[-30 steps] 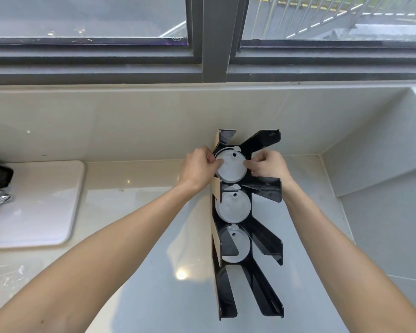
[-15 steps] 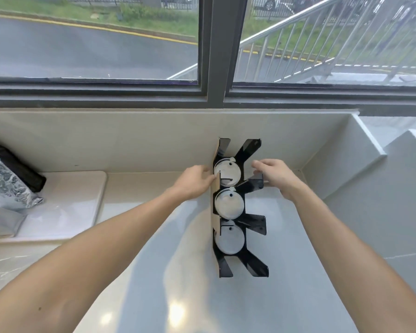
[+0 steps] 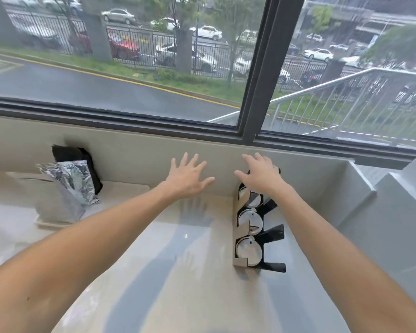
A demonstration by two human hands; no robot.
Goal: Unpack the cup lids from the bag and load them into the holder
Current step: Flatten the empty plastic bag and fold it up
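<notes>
Now both hands are spread flat and hold nothing: left hand (image 3: 187, 179) over bare counter (image 3: 154, 272), right hand (image 3: 262, 175) over the far end of the holder (image 3: 257, 233). Holder's long axis runs near-to-far under the right forearm, three lids (image 3: 248, 251) seated in it. Foil bag (image 3: 67, 188) lies well apart to the far left, nearer the left hand.

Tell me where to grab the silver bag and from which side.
Grip the silver bag at its crumpled top, coming from above and from its right. It leans tilted against the wall with the top edge free and folded, so it likely pinches easily there. Its left side is crowded by a flatter grey pack, and a black object sits behind it. Both hands are open and empty.
</notes>
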